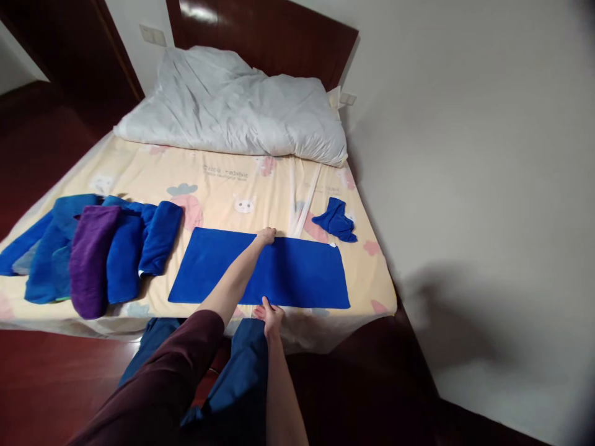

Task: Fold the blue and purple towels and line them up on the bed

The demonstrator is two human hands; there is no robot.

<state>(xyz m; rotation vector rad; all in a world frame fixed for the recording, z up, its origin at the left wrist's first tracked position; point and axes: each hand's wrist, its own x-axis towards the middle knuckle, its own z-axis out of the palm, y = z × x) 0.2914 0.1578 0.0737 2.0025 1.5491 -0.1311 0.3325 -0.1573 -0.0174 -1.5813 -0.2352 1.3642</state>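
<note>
A blue towel [307,272] lies spread flat in a long rectangle near the front of the bed, a small white tag at its far right corner. Across it reaches my left arm, and my left hand [266,235] is closed on the middle of the far edge. My right hand [270,314] is at the middle of the near edge, thumb on top and fingers curled at the border, pinching the cloth. To the right, a small crumpled blue cloth [335,220] rests apart from the towel.
Left of the towel lie several rolled or folded blue cloths [124,257] and a purple one [93,260]. A bulky pale quilt [242,111] sits against the dark wooden headboard [269,34]. The patterned sheet [218,198] covers the bed, with a wall [465,155] on the right.
</note>
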